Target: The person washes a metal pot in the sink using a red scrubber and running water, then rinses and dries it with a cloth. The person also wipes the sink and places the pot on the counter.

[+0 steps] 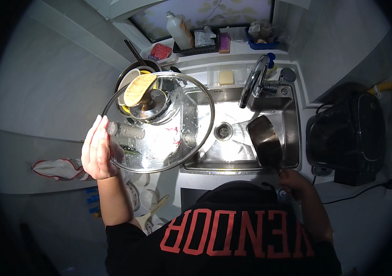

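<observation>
My left hand (96, 151) grips the near-left rim of a wet, round glass lid (161, 138). The lid is held up over the counter to the left of the sink, its wooden knob (141, 90) facing up. Water drops cling to the glass. Over the near-right side of the stainless steel sink (213, 170), my right hand (295, 182) holds a dark pan (265, 141) by its handle. The pan is tilted, with its worn, brownish surface in sight. Above the pan arches the chrome faucet (254, 79).
Stacked bowls and pans (121, 81) stand at the back left. Behind the sink are a sponge (226, 78), a plastic bottle (178, 31) and a blue basket (263, 44). A black appliance (346, 134) stands right of the sink. White bowls (148, 199) sit at the lower left.
</observation>
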A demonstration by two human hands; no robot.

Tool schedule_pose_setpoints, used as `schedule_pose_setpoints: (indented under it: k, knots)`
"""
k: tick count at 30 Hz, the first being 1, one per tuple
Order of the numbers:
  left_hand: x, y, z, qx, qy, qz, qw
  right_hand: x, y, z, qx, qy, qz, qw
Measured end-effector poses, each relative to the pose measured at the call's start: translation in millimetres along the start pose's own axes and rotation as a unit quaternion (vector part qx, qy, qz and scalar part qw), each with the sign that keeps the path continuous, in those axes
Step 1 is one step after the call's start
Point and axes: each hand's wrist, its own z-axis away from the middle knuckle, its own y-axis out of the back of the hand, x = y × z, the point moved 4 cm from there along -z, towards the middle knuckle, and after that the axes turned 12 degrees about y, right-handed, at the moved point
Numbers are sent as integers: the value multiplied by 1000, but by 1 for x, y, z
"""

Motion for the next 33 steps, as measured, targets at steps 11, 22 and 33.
schedule_pose_setpoints:
  k: [11, 22, 33]
  knots:
    - [4, -15, 1, -103, 146, 34, 983, 11, 3, -4, 10, 66, 5, 998]
    - [24, -78, 178, -407, 750, 325, 408, -29, 3, 7, 207, 77, 488, 844]
    - [10, -82, 217, -438, 771, 331, 324, -22, -1, 5, 37, -17, -94, 995]
